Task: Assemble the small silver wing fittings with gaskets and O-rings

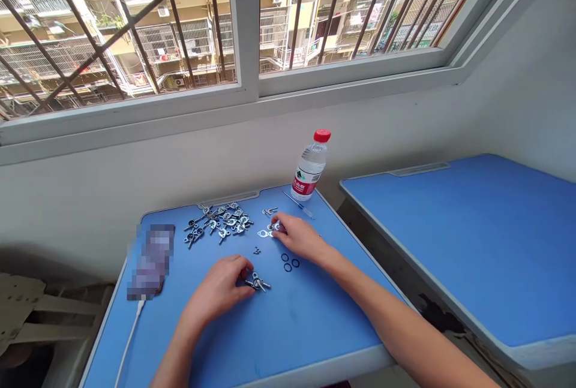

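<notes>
Steel eye bolts (222, 223) on a blue desk (288, 340), hands apart.
Left hand (216, 289) and right hand (301, 238) each touch one, grip unclear; a slip could scatter the O-rings (288, 263).

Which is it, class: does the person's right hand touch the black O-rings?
Apart: the head view shows a narrow strip of the blue desk between the right hand and the black O-rings.

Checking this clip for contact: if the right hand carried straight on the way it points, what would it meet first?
The right hand would probably meet the metal eye bolt at its fingertips first, then the heap of eye bolts; depth is unclear.
</notes>
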The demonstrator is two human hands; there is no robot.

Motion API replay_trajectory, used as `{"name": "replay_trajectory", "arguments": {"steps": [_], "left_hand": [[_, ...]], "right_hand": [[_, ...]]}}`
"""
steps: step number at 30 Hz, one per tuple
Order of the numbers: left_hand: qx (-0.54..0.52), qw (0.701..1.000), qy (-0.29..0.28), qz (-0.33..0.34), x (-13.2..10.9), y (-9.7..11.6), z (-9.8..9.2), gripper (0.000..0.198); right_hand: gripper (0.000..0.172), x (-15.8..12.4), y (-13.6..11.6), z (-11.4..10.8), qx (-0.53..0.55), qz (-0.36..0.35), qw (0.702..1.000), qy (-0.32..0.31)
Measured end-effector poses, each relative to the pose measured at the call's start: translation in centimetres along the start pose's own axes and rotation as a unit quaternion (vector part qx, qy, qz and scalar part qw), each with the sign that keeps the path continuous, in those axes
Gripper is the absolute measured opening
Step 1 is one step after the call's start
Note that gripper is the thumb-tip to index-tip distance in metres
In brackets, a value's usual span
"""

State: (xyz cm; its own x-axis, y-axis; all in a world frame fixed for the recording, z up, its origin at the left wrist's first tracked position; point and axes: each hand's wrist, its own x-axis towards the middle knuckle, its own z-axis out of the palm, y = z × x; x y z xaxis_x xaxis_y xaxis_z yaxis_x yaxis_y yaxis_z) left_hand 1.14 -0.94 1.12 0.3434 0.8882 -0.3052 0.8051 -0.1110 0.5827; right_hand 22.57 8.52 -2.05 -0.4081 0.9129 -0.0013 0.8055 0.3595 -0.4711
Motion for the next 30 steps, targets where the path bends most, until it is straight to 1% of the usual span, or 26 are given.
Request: {"name": "replay_trajectory", "arguments": {"steps": [4,8,11,15,18,21,25,28,30], "left_hand": [[0.000,1.000,0.000,-0.004,0.0,-0.1,0.0,0.024],[0.001,1.000,-0.001,-0.009,0.0,-0.1,-0.1,0.024],[0.001,1.000,0.000,-0.009,0.0,0.0,-0.2,0.025],[0.003,1.000,0.000,-0.008,-0.1,-0.1,-0.3,0.026],[0.004,1.000,0.002,-0.005,-0.1,-0.2,-0.2,0.025],[0.002,1.000,0.002,-0.007,0.0,-0.4,-0.1,0.025],[-0.001,1.000,0.003,-0.011,0.0,-0.5,-0.1,0.025],[-0.001,1.000,0.004,-0.011,-0.1,-0.4,-0.2,0.024],[0.001,1.000,0.002,-0.016,-0.1,-0.2,-0.3,0.024]], "right_hand": [[0.021,0.2,0.1,-0.2,-0.011,-0.020,1.000,0.018],[0.016,0.0,0.3,-0.6,-0.021,-0.034,0.999,-0.012],[0.018,0.0,0.3,-0.5,-0.024,-0.030,0.999,-0.035],[0.013,0.3,0.2,-0.3,-0.024,-0.011,0.999,-0.047],[0.010,0.3,0.2,-0.5,-0.023,-0.001,0.999,-0.048],[0.014,0.2,0.1,-0.8,-0.017,-0.011,0.999,-0.038],[0.020,0.0,-0.8,-0.5,-0.009,-0.031,0.999,-0.035],[0.023,0.2,-1.9,0.2,-0.013,-0.019,0.999,-0.032],[0.022,0.5,-2.5,0.8,-0.018,-0.002,0.999,-0.032]]}}
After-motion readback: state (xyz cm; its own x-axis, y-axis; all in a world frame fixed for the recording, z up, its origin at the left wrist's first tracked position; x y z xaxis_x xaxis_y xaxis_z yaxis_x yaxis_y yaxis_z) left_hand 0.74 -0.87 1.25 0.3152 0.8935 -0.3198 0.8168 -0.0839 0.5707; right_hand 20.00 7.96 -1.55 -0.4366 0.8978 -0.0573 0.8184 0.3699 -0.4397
